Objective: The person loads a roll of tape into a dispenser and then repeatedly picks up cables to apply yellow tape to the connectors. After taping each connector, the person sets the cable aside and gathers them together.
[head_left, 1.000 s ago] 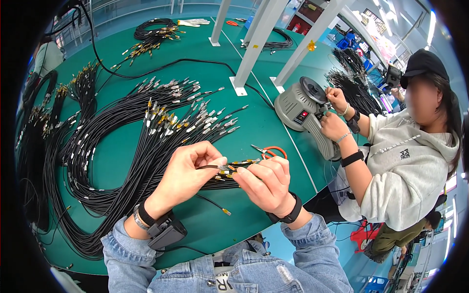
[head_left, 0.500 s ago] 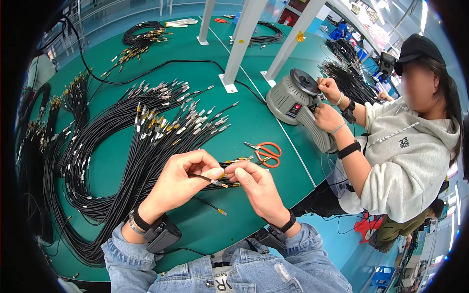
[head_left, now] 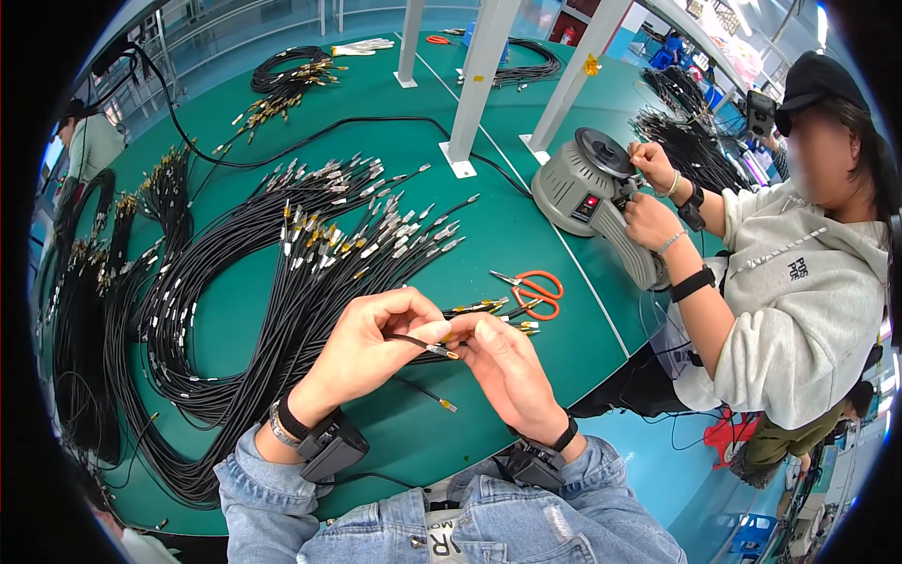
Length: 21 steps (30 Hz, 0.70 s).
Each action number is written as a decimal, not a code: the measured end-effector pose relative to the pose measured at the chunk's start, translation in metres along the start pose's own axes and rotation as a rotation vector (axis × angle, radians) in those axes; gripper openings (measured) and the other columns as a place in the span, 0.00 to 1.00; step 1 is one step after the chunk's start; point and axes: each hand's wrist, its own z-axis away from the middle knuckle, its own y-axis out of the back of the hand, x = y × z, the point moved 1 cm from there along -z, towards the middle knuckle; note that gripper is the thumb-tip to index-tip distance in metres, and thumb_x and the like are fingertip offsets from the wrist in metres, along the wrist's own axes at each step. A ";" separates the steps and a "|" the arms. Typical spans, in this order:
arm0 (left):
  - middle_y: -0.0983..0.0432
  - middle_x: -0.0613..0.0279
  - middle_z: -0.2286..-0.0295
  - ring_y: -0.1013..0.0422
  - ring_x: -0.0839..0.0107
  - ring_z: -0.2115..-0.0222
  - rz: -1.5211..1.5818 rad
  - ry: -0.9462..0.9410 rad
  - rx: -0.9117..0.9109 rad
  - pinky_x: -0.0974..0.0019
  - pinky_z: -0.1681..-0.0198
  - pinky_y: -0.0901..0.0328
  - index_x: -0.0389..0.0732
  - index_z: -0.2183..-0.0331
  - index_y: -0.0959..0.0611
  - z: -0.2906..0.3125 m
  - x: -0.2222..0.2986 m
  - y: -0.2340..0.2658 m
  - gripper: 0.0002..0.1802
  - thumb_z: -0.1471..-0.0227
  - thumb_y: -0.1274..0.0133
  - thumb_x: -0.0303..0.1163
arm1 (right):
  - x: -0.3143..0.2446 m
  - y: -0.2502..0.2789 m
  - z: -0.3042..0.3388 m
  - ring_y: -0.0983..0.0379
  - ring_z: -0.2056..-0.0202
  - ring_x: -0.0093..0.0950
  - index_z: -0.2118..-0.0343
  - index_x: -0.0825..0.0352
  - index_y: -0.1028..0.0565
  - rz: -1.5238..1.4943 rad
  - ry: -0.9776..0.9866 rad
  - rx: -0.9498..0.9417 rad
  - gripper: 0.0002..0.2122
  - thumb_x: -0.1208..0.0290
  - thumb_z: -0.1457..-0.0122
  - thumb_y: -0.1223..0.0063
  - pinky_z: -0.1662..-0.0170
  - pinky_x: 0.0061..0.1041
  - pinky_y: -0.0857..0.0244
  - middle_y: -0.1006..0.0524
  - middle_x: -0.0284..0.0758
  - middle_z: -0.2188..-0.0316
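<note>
1. Head view, left hand (head_left: 376, 343): its grip was pinched on a thin black cable (head_left: 407, 339), thumb against fingers, just above the worktop (head_left: 507, 235). The cable's connector tip (head_left: 452, 354) stuck out past the thumb, pointing right and slightly down.
2. Head view, right hand (head_left: 507, 371): its fingertips met those of the left hand near the cable; whether its grip grasped anything could not be told, the contact being hidden.
3. Head view, near the hands: a loose cable end (head_left: 447, 405) lay below them, and orange-handled snips (head_left: 540, 293) lay beyond the right hand, near more connector ends (head_left: 484, 305).
4. Head view, farther out: a large looped cable bundle (head_left: 254, 376) covered the left of the green worktop. At right, a co-worker in a pale hoodie (head_left: 780, 320) had both hands at a grey machine (head_left: 564, 188).
</note>
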 end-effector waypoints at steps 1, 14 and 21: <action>0.27 0.72 0.77 0.34 0.87 0.77 0.011 -0.004 0.002 0.80 0.74 0.38 0.37 0.71 0.22 0.000 0.000 -0.001 0.06 0.48 0.44 0.30 | 0.000 -0.001 0.000 0.35 0.60 0.19 0.56 0.70 0.28 0.019 0.001 -0.004 0.15 0.63 0.36 0.57 0.54 0.21 0.43 0.27 0.31 0.62; 0.32 0.71 0.80 0.40 0.86 0.82 -0.402 -0.258 0.126 0.79 0.80 0.45 0.36 0.76 0.21 0.000 -0.005 -0.006 0.07 0.53 0.40 0.27 | 0.001 -0.004 -0.004 0.31 0.55 0.25 0.62 0.70 0.27 0.085 -0.046 0.002 0.08 0.70 0.39 0.50 0.48 0.27 0.40 0.25 0.35 0.59; 0.33 0.68 0.80 0.41 0.84 0.82 -0.335 -0.234 0.149 0.77 0.81 0.45 0.34 0.75 0.21 -0.001 -0.005 -0.008 0.07 0.54 0.39 0.25 | 0.002 0.002 -0.001 0.31 0.56 0.24 0.62 0.70 0.27 0.090 0.005 0.046 0.07 0.74 0.41 0.49 0.49 0.26 0.39 0.26 0.34 0.60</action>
